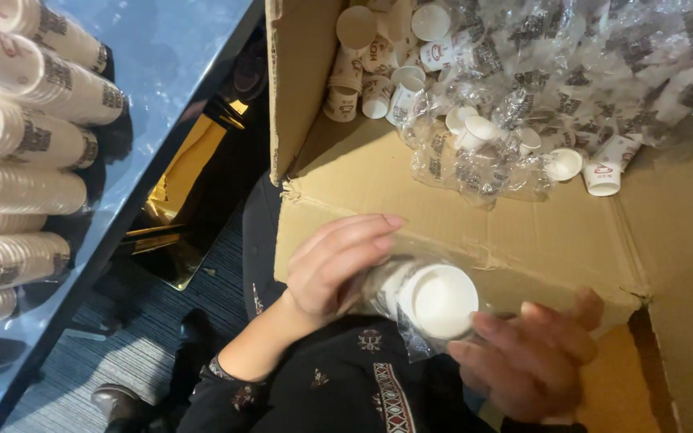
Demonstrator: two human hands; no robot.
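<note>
1. Head view, hands: the left hand [337,269] curls around a stack of white paper cups [433,298] wrapped in a clear plastic sleeve [382,290], fingers closed over the top side of the stack. The right hand [527,361] is partly closed at the stack's open end, fingertips touching the rim area and the crinkled plastic.

2. Head view, where the stack is: it is held in the air above the person's lap, just in front of the folded-down flap of a large cardboard box [475,216].

3. Head view, surroundings: loose cups [475,132] and empty plastic sleeves [587,72] lie jumbled inside the box. On the blue desk [178,72] to the left, long stacks of unwrapped cups [26,128] lie on their sides in a row.

4. Head view, risks: the sleeve looks slippery and loose, so the stack could slide through the left hand's grip. Squeezing harder might crush the thin cup walls. If the plastic tears suddenly, cups could spill onto the carpeted floor [122,353]. The rows on the desk look able to roll if nudged.
</note>
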